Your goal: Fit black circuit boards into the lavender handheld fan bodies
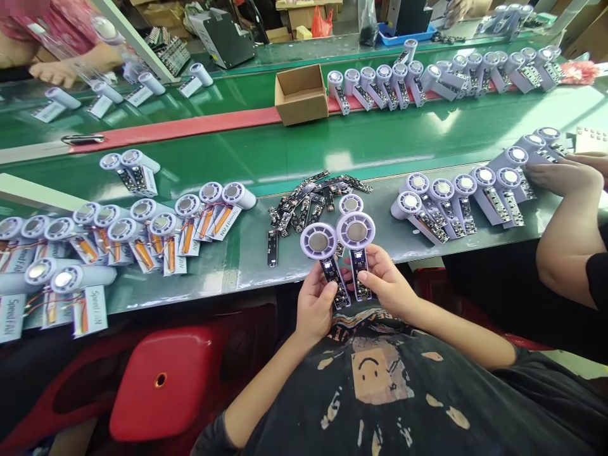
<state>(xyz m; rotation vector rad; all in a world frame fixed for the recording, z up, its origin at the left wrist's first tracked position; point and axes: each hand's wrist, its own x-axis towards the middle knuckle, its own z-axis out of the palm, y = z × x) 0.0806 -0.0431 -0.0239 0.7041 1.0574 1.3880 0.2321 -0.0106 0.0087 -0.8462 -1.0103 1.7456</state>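
My left hand (315, 305) is closed round the handle of a lilac handheld fan (319, 240), thumb resting on the black circuit board set in it. A second lilac fan (356, 230) is gripped by its handle in my right hand (386, 282), and a circuit board shows along it too. Both fans stand side by side, heads up, just off the table's front edge. Behind them a further fan head (351, 203) shows, its lower part hidden. Close by lies a pile of loose black circuit boards (308, 199), with one single board (272, 247) apart at its left.
Fans with orange-wired parts (164, 228) crowd the table on the left; more fans (464, 185) lie right, near a co-worker's hand (565, 174). An open cardboard box (301, 95) stands across the green belt (228, 149). A red stool (161, 383) is at lower left.
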